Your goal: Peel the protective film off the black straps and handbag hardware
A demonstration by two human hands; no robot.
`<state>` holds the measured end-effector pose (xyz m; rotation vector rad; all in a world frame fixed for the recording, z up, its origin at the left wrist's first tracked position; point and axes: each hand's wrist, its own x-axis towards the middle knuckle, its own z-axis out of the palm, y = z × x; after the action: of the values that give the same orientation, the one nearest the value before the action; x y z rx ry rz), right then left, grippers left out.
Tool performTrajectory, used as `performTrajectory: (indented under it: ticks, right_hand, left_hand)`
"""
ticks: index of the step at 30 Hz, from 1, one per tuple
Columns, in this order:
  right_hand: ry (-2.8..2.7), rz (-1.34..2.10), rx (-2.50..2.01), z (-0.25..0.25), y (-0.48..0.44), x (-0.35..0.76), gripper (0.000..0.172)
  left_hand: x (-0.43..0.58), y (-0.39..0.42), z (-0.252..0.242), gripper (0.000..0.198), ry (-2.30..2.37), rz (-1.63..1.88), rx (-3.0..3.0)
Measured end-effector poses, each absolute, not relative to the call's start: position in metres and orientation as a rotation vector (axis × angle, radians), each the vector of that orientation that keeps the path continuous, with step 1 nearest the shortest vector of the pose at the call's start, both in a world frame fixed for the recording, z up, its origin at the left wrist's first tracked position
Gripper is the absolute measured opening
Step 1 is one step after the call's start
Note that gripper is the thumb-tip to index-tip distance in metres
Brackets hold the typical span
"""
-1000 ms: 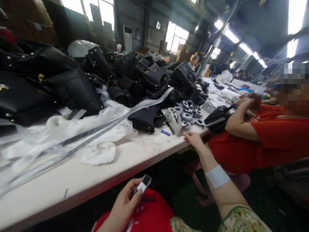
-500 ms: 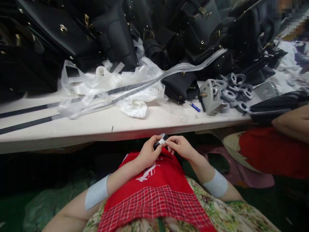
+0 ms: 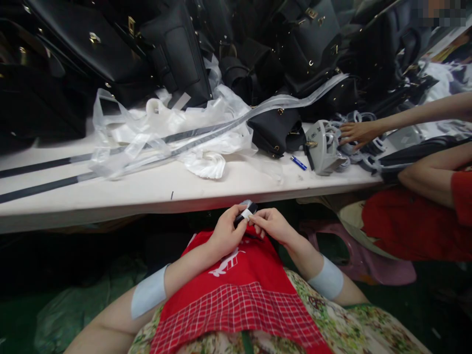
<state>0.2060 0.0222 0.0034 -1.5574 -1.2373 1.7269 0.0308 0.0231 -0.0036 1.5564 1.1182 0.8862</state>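
Note:
Over my lap, just below the edge of the white table (image 3: 155, 189), both my hands meet on a small black strap piece with a white label (image 3: 245, 214). My left hand (image 3: 224, 232) is closed round it from the left. My right hand (image 3: 272, 225) pinches its end from the right. Under my hands lies a red apron (image 3: 236, 290). On the table straight ahead lie crumpled clear plastic wrap (image 3: 165, 132) and a long black strap (image 3: 110, 156).
Black handbags (image 3: 177, 49) are piled along the back of the table. To the right stand a grey tape dispenser (image 3: 322, 147), tape rolls (image 3: 363, 142) and a blue pen (image 3: 297, 162). A co-worker in red reaches a hand (image 3: 356, 132) onto the rolls.
One second ago my right hand rested on the table edge; it has come down to join my left hand on the strap piece. The co-worker's hand has reached onto the tape rolls.

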Motion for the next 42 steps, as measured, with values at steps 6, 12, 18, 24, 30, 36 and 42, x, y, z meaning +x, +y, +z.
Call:
performTrajectory:
  ticks: [6, 12, 18, 24, 30, 36, 42]
  right_hand:
    - [-1.234, 1.903, -1.379, 0.004, 0.022, 0.203, 0.042]
    - [-1.146, 1.837, -1.313, -0.004, 0.025, 0.19, 0.042]
    - [-1.189, 1.546, -1.151, 0.001, 0.039, 0.179, 0.031]
    - [-1.165, 1.371, -1.372, 0.014, 0.044, 0.195, 0.03]
    - [-1.16, 1.443, -1.394, 0.003, 0.039, 0.204, 0.033]
    - [-1.153, 1.501, -1.344, 0.001, 0.031, 0.188, 0.031]
    - [-1.11, 1.368, -1.39, 0.007, 0.026, 0.177, 0.026]
  left_hand:
    - [0.031, 0.024, -0.009, 0.023, 1.262, 0.932, 1.325]
    - [0.026, 0.017, 0.008, 0.022, 1.321, 1.033, 1.587]
    - [0.016, 0.014, 0.007, 0.025, 1.056, 0.979, 1.711]
    - [0.024, 0.035, 0.014, 0.035, 1.266, 1.08, 1.257]
    - [0.024, 0.047, 0.001, 0.042, 1.124, 1.078, 0.644]
    - [0.024, 0.042, -0.001, 0.038, 1.084, 1.107, 0.654]
    - [0.022, 0.041, -0.001, 0.039, 1.21, 1.145, 0.834]
